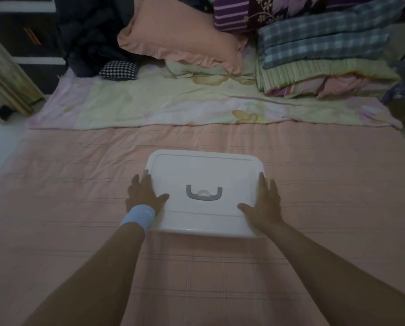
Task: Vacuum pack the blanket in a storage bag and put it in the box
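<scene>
A white plastic box (pixel 205 170) with its lid on and a grey handle (pixel 204 193) in the middle of the lid sits on the pink bed cover. My left hand (pixel 144 195), with a light blue wristband, grips the box's left edge, thumb on the lid. On the opposite edge my right hand (pixel 265 203) holds the box the same way. What is inside the box is hidden. No storage bag is in view.
A pale floral blanket (pixel 196 107) lies spread across the bed behind the box. A stack of folded blankets (pixel 324 57) stands at the back right, a peach pillow (pixel 180 41) at the back centre, dark clothes (pixel 91 36) at the back left.
</scene>
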`<action>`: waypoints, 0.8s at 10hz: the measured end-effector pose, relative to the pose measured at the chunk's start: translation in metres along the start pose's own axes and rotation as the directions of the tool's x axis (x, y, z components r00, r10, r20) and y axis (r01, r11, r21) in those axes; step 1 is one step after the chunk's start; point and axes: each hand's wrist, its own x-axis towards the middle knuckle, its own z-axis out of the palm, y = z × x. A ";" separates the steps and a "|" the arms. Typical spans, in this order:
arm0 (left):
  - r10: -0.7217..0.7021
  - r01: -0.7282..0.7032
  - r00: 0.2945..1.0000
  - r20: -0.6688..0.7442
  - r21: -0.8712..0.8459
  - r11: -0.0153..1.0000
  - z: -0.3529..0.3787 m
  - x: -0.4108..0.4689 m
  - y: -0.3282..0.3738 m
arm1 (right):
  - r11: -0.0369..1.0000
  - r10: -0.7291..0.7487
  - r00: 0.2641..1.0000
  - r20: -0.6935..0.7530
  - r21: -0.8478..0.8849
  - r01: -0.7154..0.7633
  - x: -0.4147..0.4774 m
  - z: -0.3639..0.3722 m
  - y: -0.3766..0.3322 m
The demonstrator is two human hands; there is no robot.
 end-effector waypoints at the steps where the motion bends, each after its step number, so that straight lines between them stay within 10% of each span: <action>1: 0.016 -0.015 1.000 -0.023 0.050 0.999 0.007 -0.017 0.000 | 0.984 -0.116 0.986 0.123 -0.123 0.131 0.005 0.002 0.007; 8: 0.062 -0.070 0.995 0.081 0.100 0.992 -0.008 -0.044 -0.014 | 0.973 -0.085 0.975 0.207 -0.194 0.126 -0.022 -0.023 -0.006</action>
